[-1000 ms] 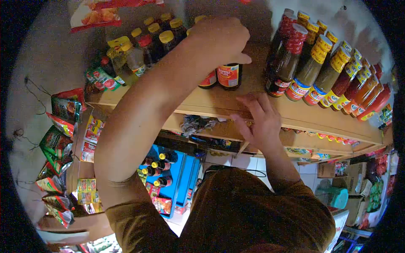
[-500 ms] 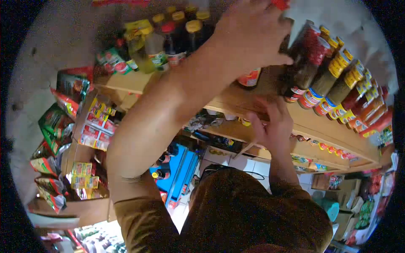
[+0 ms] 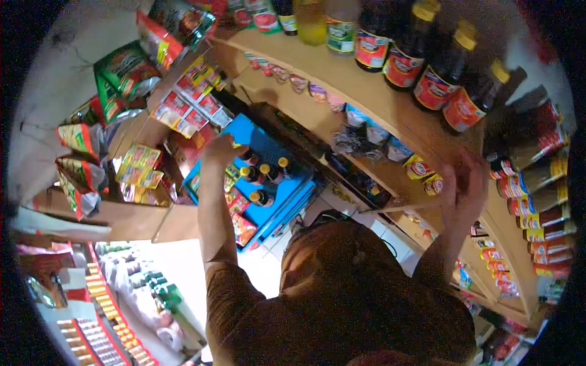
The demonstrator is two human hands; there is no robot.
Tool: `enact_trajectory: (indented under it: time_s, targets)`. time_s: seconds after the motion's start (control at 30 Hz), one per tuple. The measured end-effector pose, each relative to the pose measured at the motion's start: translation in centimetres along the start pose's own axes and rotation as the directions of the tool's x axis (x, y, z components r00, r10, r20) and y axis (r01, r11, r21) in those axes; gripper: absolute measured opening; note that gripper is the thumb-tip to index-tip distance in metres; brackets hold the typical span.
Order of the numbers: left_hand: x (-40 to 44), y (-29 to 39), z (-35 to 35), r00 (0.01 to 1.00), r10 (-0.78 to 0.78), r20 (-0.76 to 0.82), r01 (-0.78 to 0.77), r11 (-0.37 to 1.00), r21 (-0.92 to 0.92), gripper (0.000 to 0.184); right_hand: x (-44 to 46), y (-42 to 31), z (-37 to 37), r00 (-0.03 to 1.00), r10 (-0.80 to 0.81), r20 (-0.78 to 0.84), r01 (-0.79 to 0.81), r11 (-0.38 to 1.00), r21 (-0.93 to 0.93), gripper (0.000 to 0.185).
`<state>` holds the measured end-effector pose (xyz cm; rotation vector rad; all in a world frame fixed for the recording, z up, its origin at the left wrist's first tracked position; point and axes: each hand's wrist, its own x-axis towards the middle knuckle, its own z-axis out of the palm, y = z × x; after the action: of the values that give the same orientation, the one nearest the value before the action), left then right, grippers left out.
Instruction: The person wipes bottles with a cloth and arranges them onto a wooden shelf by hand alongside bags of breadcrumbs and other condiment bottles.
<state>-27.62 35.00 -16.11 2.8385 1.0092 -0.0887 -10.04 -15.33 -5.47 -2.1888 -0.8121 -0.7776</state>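
Note:
My left hand (image 3: 221, 151) is down at a blue crate (image 3: 268, 222). Its fingers close around the yellow-capped top of a dark sauce bottle (image 3: 249, 156). Several more bottles, such as the yellow-capped sauce bottle (image 3: 261, 198), stand in the crate beside colourful packets (image 3: 243, 229). My right hand (image 3: 465, 183) is at the front edge of the wooden shelf (image 3: 390, 100), thumb and fingers apart, with nothing visible in it. Above it, a row of dark sauce bottles (image 3: 434, 91) with red labels and yellow caps stands on the shelf.
Jars (image 3: 530, 201) with yellow lids line the shelf at the right. Lower shelves hold small packets (image 3: 418, 166). Seasoning sachets (image 3: 183, 113) and green pouches (image 3: 131, 70) are at the left. White floor tiles (image 3: 332, 201) show below.
My left hand has left the upper shelf and come down to the crate. The view has shifted, bringing the crate and the row of sauce bottles into fuller sight. My right hand stays by the shelf edge.

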Motion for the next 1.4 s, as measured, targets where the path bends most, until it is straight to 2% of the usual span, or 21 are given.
enact_trajectory:
  time_s: [0.1,0.2,0.33,0.43,0.47,0.5,0.53,0.6,0.63,0.7,0.73,0.8,0.83,0.87,0.93,1.0,1.07,1.13,1.27,1.33,1.4]
  targets:
    - [-0.9,-2.2,4.8,0.904,-0.210,0.373,0.241,0.970,-0.038,0.064,0.2,0.4,0.2,1.000,0.002,0.017,-0.001,0.999,-0.038,0.033]
    - [-1.8,-3.4,10.0,0.960,0.024,0.280,-0.022,1.000,-0.010,0.054,0.1,0.8,0.7,0.997,0.076,0.025,-0.075,0.997,-0.029,0.035]
    - [-2.1,-4.2,15.2,0.990,-0.089,0.113,0.107,0.981,-0.160,0.045,0.5,0.1,0.7,0.999,0.045,0.000,-0.045,0.999,-0.006,0.037]
    - [-0.9,-7.8,16.1,0.998,-0.022,0.053,0.021,1.000,0.011,0.047,0.0,0.6,0.7,0.999,0.016,-0.047,-0.020,0.995,-0.094,0.037]
    - [-2.8,-4.7,10.3,0.998,-0.058,-0.036,0.056,0.997,-0.052,0.048,0.0,-0.2,0.6,0.991,0.133,-0.015,-0.133,0.991,-0.007,0.038]
    - [-3.7,-3.9,7.3,0.984,-0.041,-0.176,0.046,0.999,0.024,0.048,0.1,-0.3,0.5,0.994,0.106,-0.029,-0.108,0.991,-0.073,0.040]
    - [-3.1,-5.5,6.2,0.990,-0.089,-0.111,0.109,0.976,0.191,0.044,-0.1,-0.3,0.1,0.996,0.083,-0.035,-0.087,0.986,-0.141,0.042]
    - [-4.6,-4.2,-1.8,0.932,0.165,-0.323,-0.180,0.983,-0.019,0.030,0.1,-1.9,-0.8,0.954,0.291,0.070,-0.268,0.935,-0.233,0.049]
    - [-5.6,-2.5,-5.5,0.919,0.141,-0.369,-0.198,0.972,-0.123,0.029,0.0,-1.6,-1.1,0.972,0.233,0.027,-0.224,0.954,-0.198,0.049]
    - [-8.1,3.2,-13.3,0.921,0.236,-0.311,-0.344,0.866,-0.361,0.032,-0.1,-0.3,-0.8,0.996,0.085,-0.040,-0.089,0.990,-0.113,0.050]
    - [-9.3,6.0,-17.2,0.917,0.283,-0.281,-0.389,0.787,-0.479,0.033,-0.7,0.1,-0.8,0.986,0.106,-0.132,-0.107,0.994,0.001,0.049]
    - [-10.8,11.0,-20.3,0.827,0.360,-0.432,-0.562,0.562,-0.607,0.036,-2.1,0.8,-0.1,0.939,0.114,-0.325,-0.048,0.978,0.204,0.047]
    - [-10.6,13.1,-21.9,0.665,0.511,-0.544,-0.738,0.561,-0.375,0.039,-2.7,1.4,0.5,0.900,0.094,-0.426,0.028,0.962,0.271,0.045]
    - [-10.3,16.0,-23.6,0.521,0.656,-0.547,-0.840,0.510,-0.188,0.041,-3.6,2.4,1.6,0.837,0.032,-0.546,0.150,0.947,0.286,0.044]
    - [-10.2,22.9,-26.9,0.230,0.868,-0.441,-0.950,0.299,0.094,0.045,-4.2,3.2,2.2,0.728,-0.062,-0.682,0.316,0.914,0.255,0.043]
    - [-12.1,29.8,-28.4,0.171,0.917,-0.361,-0.982,0.188,0.011,0.031,-3.9,3.5,2.0,0.666,-0.138,-0.733,0.400,0.896,0.194,0.044]
    - [-12.0,35.1,-27.9,0.100,0.944,-0.314,-0.994,0.108,0.009,0.031,-4.1,3.5,0.5,0.719,-0.195,-0.667,0.350,0.931,0.104,0.040]
    - [-12.3,39.0,-27.5,0.065,0.969,-0.237,-0.982,0.105,0.158,0.032,-3.7,3.1,-1.0,0.775,-0.219,-0.593,0.306,0.951,0.050,0.034]
    - [-11.6,44.5,-26.0,-0.008,0.996,-0.093,-0.959,0.018,0.284,0.031,-2.9,1.4,-1.8,0.884,-0.126,-0.450,0.158,0.987,0.035,0.019]
    - [-10.9,46.1,-25.2,-0.057,0.992,-0.108,-0.947,-0.019,0.322,0.032,-3.1,0.9,-1.5,0.920,-0.026,-0.391,0.052,0.997,0.054,0.022]
    - [-10.1,47.3,-24.8,-0.092,0.988,-0.124,-0.928,-0.040,0.371,0.032,-2.5,0.4,-1.8,0.925,-0.037,-0.379,0.042,0.999,0.004,0.024]
